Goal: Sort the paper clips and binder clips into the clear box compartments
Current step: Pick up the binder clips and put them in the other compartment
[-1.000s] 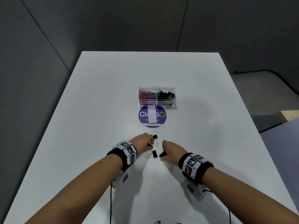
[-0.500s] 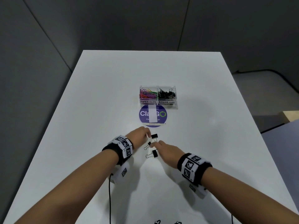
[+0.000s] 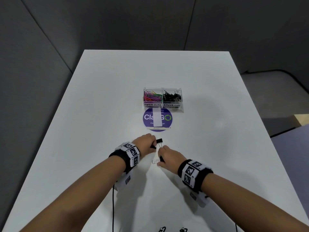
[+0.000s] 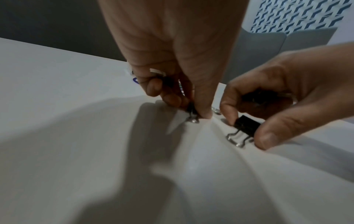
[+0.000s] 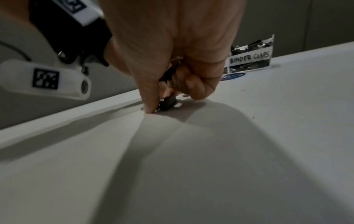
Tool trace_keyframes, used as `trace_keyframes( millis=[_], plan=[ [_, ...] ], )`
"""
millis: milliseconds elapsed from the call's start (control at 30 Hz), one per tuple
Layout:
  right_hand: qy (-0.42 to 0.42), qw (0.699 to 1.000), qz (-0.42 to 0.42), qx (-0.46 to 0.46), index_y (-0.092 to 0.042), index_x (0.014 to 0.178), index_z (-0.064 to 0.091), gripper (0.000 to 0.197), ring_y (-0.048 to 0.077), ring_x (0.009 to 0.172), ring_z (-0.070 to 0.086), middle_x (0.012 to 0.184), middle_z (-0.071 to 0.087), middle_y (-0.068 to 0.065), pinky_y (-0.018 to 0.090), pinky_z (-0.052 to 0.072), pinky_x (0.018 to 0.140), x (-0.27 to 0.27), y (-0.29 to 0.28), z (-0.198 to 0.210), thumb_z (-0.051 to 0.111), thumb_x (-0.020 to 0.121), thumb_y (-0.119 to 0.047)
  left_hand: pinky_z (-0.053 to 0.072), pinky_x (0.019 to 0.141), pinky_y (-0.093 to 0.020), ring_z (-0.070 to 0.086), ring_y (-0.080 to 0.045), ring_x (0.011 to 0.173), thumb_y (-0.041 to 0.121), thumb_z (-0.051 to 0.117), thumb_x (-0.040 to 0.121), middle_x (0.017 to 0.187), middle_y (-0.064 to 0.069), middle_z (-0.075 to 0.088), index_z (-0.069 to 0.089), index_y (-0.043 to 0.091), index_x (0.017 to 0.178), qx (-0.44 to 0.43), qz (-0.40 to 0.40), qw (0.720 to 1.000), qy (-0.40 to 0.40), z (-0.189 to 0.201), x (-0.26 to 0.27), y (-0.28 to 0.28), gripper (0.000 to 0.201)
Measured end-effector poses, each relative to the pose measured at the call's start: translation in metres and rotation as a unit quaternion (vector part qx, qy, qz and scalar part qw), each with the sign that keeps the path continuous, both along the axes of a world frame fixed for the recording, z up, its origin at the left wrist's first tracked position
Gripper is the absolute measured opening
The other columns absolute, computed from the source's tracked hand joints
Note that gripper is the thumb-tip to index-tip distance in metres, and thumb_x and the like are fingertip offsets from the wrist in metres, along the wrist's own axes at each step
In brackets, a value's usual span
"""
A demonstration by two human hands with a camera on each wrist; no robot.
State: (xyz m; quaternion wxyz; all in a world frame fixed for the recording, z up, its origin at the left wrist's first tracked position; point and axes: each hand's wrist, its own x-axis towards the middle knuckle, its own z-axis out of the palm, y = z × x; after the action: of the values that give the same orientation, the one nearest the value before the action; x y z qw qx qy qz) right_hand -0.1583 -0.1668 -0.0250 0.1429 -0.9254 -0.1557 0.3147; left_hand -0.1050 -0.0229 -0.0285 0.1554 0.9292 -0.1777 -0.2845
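Note:
The clear box point(image 3: 173, 110) stands mid-table, with coloured paper clips point(image 3: 152, 97) in its left compartment and black binder clips point(image 3: 172, 98) in its right. My left hand point(image 3: 153, 145) pinches a small black binder clip point(image 4: 191, 111) against the table. Just to its right, my right hand point(image 3: 160, 162) pinches another black binder clip point(image 4: 246, 125) by its body, wire handles on the table. A further dark clip point(image 4: 258, 97) sits curled in the right palm. A third binder clip point(image 3: 159, 141) lies loose just beyond the two hands.
A round purple sticker point(image 3: 157, 119) lies in front of the box, between it and my hands. Two more binder clips point(image 3: 162, 229) lie at the near table edge. A cable point(image 3: 113, 206) runs under my left forearm. Grey partition walls stand behind and left.
My right hand reached forward, then drew back and pinched the near clip. My left hand lowered its fingers onto the clip by it. The box has not moved.

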Motion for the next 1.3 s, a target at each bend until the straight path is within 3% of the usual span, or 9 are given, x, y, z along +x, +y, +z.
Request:
trace_keyframes(
  millis=[167, 267, 333, 400, 500, 700, 967, 1133, 1300],
  plan=[
    [0.015, 0.999, -0.037, -0.004, -0.005, 0.101, 0.046, 0.012, 0.026, 0.078, 0.047, 0.105, 0.045, 0.018, 0.032, 0.031, 0.068, 0.005, -0.010, -0.001, 0.039, 0.094, -0.013, 0.044, 0.089, -0.032, 0.058, -0.030, 0.105, 0.012, 0.051, 0.091, 0.115, -0.011, 0.053, 0.057, 0.006, 0.113, -0.002, -0.012, 1.000, 0.000, -0.002, -0.005, 0.002, 0.023],
    [0.007, 0.996, -0.088, 0.035, -0.015, 0.091, 0.031, 0.006, 0.025, 0.076, 0.044, 0.092, 0.044, 0.010, 0.032, 0.032, 0.068, 0.008, -0.015, -0.002, 0.036, 0.094, -0.012, 0.043, 0.074, -0.034, 0.058, -0.030, 0.082, 0.009, 0.043, 0.094, 0.098, -0.006, 0.038, 0.057, 0.003, 0.103, 0.000, -0.008, 1.000, -0.030, -0.003, -0.006, 0.004, 0.018],
    [0.005, 0.987, -0.143, 0.071, -0.015, 0.099, 0.036, 0.008, 0.030, 0.082, 0.053, 0.091, 0.052, 0.008, 0.032, 0.036, 0.071, 0.014, -0.022, -0.002, 0.035, 0.093, -0.010, 0.039, 0.069, -0.032, 0.051, -0.026, 0.075, 0.005, 0.040, 0.093, 0.101, -0.006, 0.036, 0.053, 0.006, 0.100, 0.002, 0.017, 0.999, -0.036, -0.003, -0.003, 0.005, 0.015],
    [0.004, 0.985, -0.155, 0.075, -0.014, 0.119, 0.041, 0.025, 0.032, 0.098, 0.059, 0.106, 0.062, 0.010, 0.034, 0.041, 0.080, 0.023, -0.030, 0.002, 0.036, 0.096, -0.010, 0.045, 0.077, -0.035, 0.058, -0.029, 0.087, 0.003, 0.038, 0.093, 0.115, -0.009, 0.045, 0.050, 0.012, 0.111, -0.020, 0.042, 0.999, -0.017, 0.000, 0.001, 0.005, 0.023],
    [-0.008, 0.993, -0.116, 0.026, -0.013, 0.120, 0.050, 0.026, 0.030, 0.104, 0.059, 0.117, 0.063, 0.013, 0.033, 0.042, 0.083, 0.040, -0.044, 0.012, 0.039, 0.099, -0.022, 0.045, 0.091, -0.036, 0.059, -0.030, 0.111, 0.016, 0.034, 0.100, 0.134, -0.008, 0.051, 0.042, 0.018, 0.132, -0.039, 0.047, 0.998, -0.007, 0.006, 0.005, -0.002, 0.034],
    [-0.029, 0.992, -0.118, -0.013, -0.013, 0.122, 0.049, 0.029, 0.029, 0.109, 0.056, 0.125, 0.057, 0.013, 0.036, 0.043, 0.089, 0.088, -0.066, 0.033, 0.041, 0.095, -0.021, 0.048, 0.080, -0.034, 0.061, -0.029, 0.102, 0.055, 0.055, 0.086, 0.114, -0.009, 0.059, 0.042, 0.013, 0.120, 0.039, 0.033, 0.998, -0.027, -0.003, 0.005, -0.021, 0.055],
    [-0.125, 0.984, -0.124, 0.009, -0.011, 0.134, 0.042, 0.037, 0.037, 0.116, 0.051, 0.133, 0.044, 0.019, 0.042, 0.043, 0.095, 0.177, -0.054, 0.049, 0.036, 0.097, -0.014, 0.034, 0.068, -0.033, 0.063, -0.035, 0.099, 0.024, 0.026, 0.102, 0.117, -0.020, 0.058, 0.038, 0.003, 0.134, 0.114, -0.024, 0.989, -0.088, -0.016, 0.006, -0.040, 0.039],
    [-0.161, 0.983, -0.086, -0.014, -0.013, 0.133, 0.042, 0.036, 0.035, 0.113, 0.052, 0.129, 0.046, 0.019, 0.040, 0.046, 0.092, 0.220, -0.040, 0.044, 0.042, 0.097, -0.014, 0.049, 0.086, -0.037, 0.063, -0.034, 0.100, 0.018, 0.034, 0.097, 0.113, -0.018, 0.065, 0.055, 0.000, 0.112, 0.055, -0.029, 0.998, 0.009, -0.007, 0.039, -0.034, 0.030],
    [-0.156, 0.986, -0.062, -0.009, -0.011, 0.134, 0.041, 0.044, 0.038, 0.114, 0.051, 0.128, 0.046, 0.019, 0.043, 0.046, 0.092, 0.229, -0.037, 0.036, 0.054, 0.092, -0.011, 0.042, 0.072, -0.035, 0.058, -0.031, 0.085, 0.026, 0.033, 0.101, 0.094, -0.014, 0.060, 0.052, 0.001, 0.107, 0.010, -0.039, 0.999, -0.012, 0.025, 0.084, -0.024, 0.032]
  ],
)
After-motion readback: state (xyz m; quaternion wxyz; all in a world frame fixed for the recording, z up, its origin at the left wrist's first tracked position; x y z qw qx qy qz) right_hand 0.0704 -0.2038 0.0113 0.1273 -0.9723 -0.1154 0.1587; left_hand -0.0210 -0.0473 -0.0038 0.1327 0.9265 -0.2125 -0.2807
